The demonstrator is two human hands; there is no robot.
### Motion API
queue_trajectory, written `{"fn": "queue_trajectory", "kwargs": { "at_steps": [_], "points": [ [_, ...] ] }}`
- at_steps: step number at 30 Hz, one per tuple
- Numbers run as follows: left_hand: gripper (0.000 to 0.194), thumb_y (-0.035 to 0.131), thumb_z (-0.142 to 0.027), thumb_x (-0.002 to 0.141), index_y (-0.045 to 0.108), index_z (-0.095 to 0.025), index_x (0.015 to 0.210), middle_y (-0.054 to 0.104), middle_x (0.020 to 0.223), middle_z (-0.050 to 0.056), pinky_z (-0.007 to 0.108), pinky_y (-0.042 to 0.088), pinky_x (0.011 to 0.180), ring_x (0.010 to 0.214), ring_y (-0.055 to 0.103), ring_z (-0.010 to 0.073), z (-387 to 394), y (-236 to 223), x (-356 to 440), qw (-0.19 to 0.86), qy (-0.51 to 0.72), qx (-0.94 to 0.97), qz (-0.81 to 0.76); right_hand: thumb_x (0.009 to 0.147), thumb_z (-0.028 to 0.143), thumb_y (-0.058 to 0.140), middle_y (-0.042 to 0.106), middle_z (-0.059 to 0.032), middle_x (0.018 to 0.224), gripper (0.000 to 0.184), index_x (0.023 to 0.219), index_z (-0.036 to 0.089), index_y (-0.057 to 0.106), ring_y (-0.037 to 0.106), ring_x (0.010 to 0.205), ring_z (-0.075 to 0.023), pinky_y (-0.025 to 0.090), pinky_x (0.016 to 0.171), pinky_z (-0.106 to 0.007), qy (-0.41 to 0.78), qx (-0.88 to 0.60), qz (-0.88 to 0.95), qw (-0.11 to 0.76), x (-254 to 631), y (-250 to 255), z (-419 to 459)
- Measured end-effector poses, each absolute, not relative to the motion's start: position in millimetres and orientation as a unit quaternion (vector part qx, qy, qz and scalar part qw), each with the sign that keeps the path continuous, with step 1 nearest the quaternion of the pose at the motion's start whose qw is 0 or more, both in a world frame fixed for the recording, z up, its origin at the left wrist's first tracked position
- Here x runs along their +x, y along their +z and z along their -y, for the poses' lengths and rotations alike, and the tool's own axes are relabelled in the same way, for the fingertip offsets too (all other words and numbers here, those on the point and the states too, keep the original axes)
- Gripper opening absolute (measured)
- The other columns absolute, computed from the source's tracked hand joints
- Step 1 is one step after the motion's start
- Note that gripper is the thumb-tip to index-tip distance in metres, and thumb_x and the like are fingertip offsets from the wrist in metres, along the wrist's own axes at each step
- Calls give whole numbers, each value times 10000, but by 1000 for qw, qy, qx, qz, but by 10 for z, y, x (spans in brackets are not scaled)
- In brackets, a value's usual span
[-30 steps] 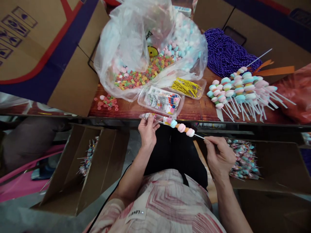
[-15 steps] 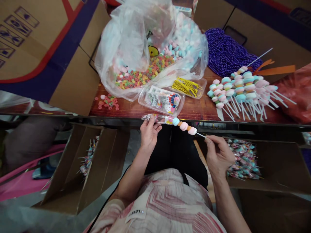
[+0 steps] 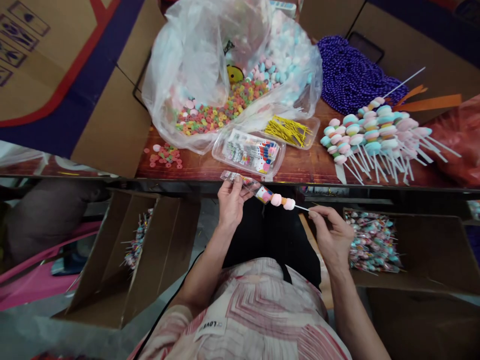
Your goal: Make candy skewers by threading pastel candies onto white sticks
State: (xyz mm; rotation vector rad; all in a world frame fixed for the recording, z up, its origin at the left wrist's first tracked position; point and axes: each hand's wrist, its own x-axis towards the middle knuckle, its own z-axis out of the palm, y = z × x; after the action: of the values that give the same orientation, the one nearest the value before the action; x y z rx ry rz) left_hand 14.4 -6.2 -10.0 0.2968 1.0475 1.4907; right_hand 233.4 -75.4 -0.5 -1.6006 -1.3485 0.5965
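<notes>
My left hand (image 3: 231, 202) pinches a printed clear plastic sleeve (image 3: 253, 186) just in front of the table edge. Part of a candy skewer (image 3: 282, 201) sits inside the sleeve; its pink and white marshmallows and orange rings stick out of the open end. With thumb and fingertips my right hand (image 3: 332, 231) grips the skewer's white stick. Above my hands, a plastic tray of flat printed sleeves (image 3: 247, 152) stands beside a tray of gold twist ties (image 3: 288, 131). Several unwrapped candy skewers (image 3: 375, 132) are piled on the table to the right.
A large clear bag (image 3: 180, 60) holds marshmallows and gummy rings. Loose gummy rings (image 3: 165, 156) lie left of the trays. Purple cord (image 3: 352, 75) is heaped behind the skewers. Open cardboard boxes with wrapped skewers (image 3: 371, 240) stand below on both sides.
My right hand has moved left, pushing the skewer deeper into the sleeve. The blue marshmallow that was outside is now covered by it. My left hand keeps its pinch.
</notes>
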Motion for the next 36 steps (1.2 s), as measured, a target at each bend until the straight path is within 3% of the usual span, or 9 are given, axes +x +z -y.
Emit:
{"fn": "queue_trajectory", "kwargs": {
  "at_steps": [6, 14, 22, 36],
  "points": [
    [442, 864, -488, 656, 606, -192, 859, 770, 883, 60, 264, 525, 659, 740, 754, 195, 130, -144, 255, 591, 654, 95, -461, 870, 332, 663, 667, 4, 703, 148, 833, 198, 715, 617, 651, -157, 483, 628, -281, 297, -664, 496, 474, 2256, -56, 772],
    [415, 842, -462, 704, 580, -190, 876, 775, 865, 52, 359, 572, 816, 774, 760, 205, 118, -179, 269, 575, 681, 70, -448, 918, 352, 591, 566, 26, 606, 221, 766, 215, 674, 512, 619, -137, 390, 619, -271, 309, -671, 557, 379, 2244, -18, 794],
    [318, 756, -444, 819, 563, -209, 911, 778, 938, 61, 406, 543, 917, 847, 756, 197, 172, -253, 296, 576, 679, 31, -454, 943, 340, 563, 534, 33, 590, 230, 766, 220, 648, 488, 606, -135, 367, 611, -275, 332, -649, 573, 376, 2234, -38, 788],
    [399, 759, -513, 791, 539, -202, 909, 788, 965, 97, 391, 562, 881, 870, 764, 220, 223, -264, 284, 597, 652, 75, -461, 951, 205, 616, 587, 39, 613, 96, 871, 225, 667, 548, 620, -137, 421, 709, -311, 192, -557, 711, 384, 2308, -116, 766]
  ]
}}
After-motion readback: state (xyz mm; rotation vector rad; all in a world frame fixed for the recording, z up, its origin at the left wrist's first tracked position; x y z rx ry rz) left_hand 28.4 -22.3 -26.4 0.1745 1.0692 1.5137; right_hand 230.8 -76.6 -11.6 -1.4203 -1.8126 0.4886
